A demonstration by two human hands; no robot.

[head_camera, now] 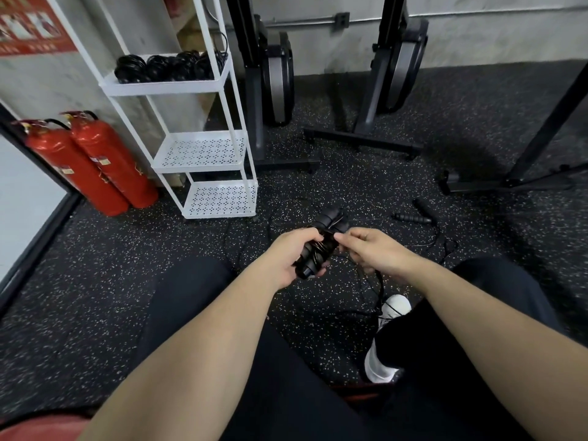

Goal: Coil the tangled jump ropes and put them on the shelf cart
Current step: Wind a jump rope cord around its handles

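Observation:
My left hand [288, 256] grips a black jump rope bundle [327, 232], its two handles side by side with thin cord wound around them. My right hand [374, 249] pinches the thin black cord right beside the bundle; loose cord [378, 288] trails down to the floor between my knees. Another jump rope with black handles [413, 216] lies loose on the floor to the right. The white shelf cart [203, 154] stands ahead on the left, and its top tray holds several coiled black ropes [168, 66].
Two red fire extinguishers [92, 163] lean by the wall left of the cart. Black rowing machine stands [369, 135] rise behind, and a slanted frame [534, 154] at right. The floor is speckled black rubber. My white shoe [394, 308] is below the hands.

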